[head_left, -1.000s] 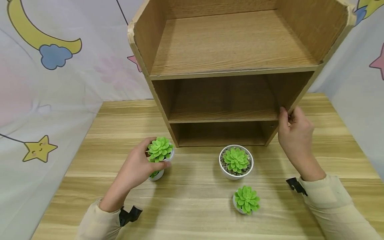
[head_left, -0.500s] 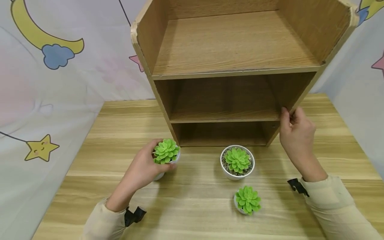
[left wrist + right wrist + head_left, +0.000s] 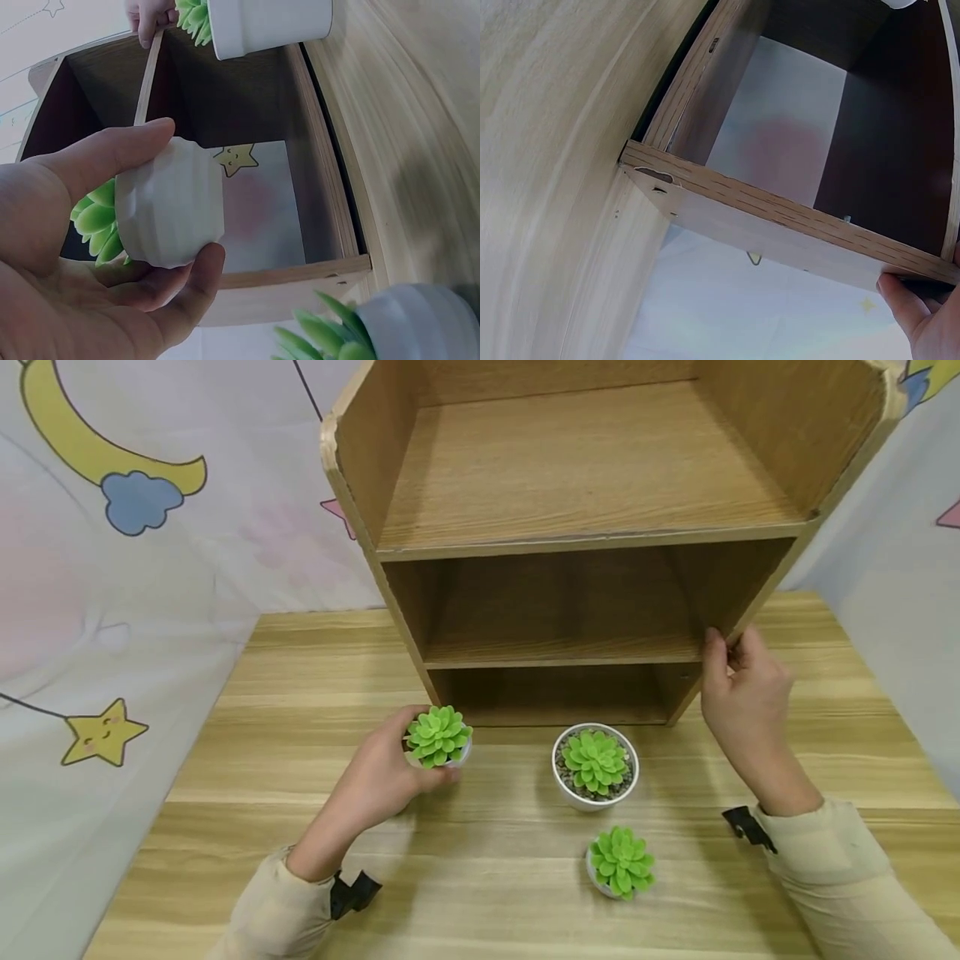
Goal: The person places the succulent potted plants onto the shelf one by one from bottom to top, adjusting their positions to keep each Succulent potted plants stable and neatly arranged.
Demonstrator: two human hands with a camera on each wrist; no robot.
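My left hand [image 3: 382, 768] holds a small potted succulent [image 3: 438, 735] above the table, just left of the shelf's front. In the left wrist view, thumb and fingers grip its white ribbed pot [image 3: 172, 202], which lies sideways in that picture. My right hand [image 3: 750, 702] grips the right side panel of a wooden shelf [image 3: 592, 468] near its middle board. A larger succulent in a round white pot [image 3: 594, 767] stands before the shelf, and a smaller potted succulent [image 3: 621, 862] is nearer me. Another ribbed pot [image 3: 424, 322] appears in the left wrist view; my left hand hides it in the head view.
The shelf has an open top and two lower compartments [image 3: 562, 610]. It stands at the back of a wood-grain table [image 3: 480, 893]. Pale cloth with moons and stars [image 3: 135, 610] hangs behind and at both sides.
My left hand has carried the succulent to the right, toward the shelf's lower left corner. The pot once partly visible beneath that hand is now covered. My right hand keeps its grip on the panel.
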